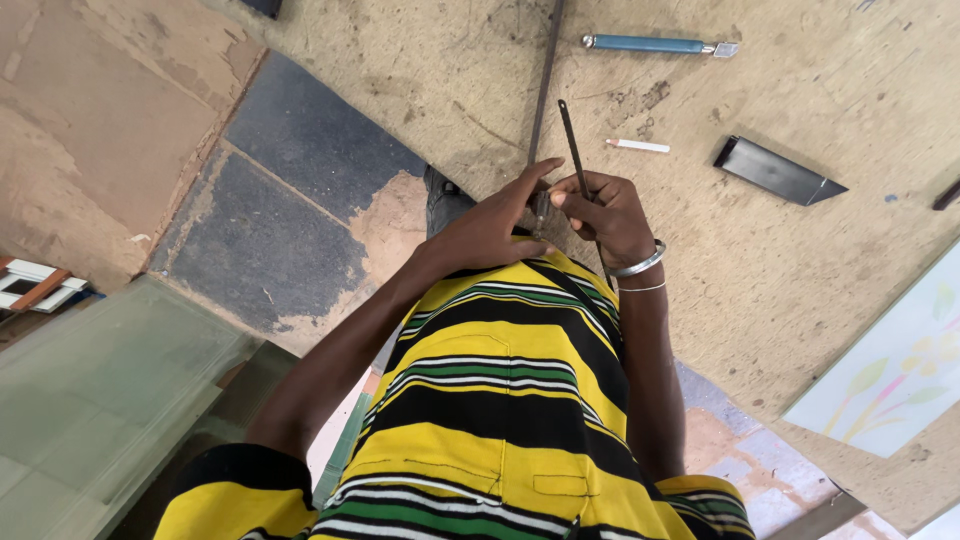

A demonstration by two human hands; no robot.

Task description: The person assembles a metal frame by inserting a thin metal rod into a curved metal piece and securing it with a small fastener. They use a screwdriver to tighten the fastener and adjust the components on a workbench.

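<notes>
**A glass-cutting workshop**

A worn chipboard workbench (780, 270) carries a blue-handled glass cutter (655, 44), a piece of chalk (638, 146) and a dark metal offcut (778, 172). Stacked glass sheets (95, 400) stand beside a patched floor (290, 215).

The short-sleeved knit shirt (500, 400) is banded in yellow and black, with thinner green and white stripes between. The thin metal rod (574, 140) held in the right hand (605, 215) is dark grey, and the bangle (640, 264) on that wrist is silver. On the tan fibreboard table (780, 280) lie a blue-handled cutter (650, 44), a white chalk stick (638, 146) and a black angled strip (778, 172). The pale sheet (890, 370) bears green, pink and yellow leaf shapes. The stacked glass panes (90, 400) are greenish.
</notes>
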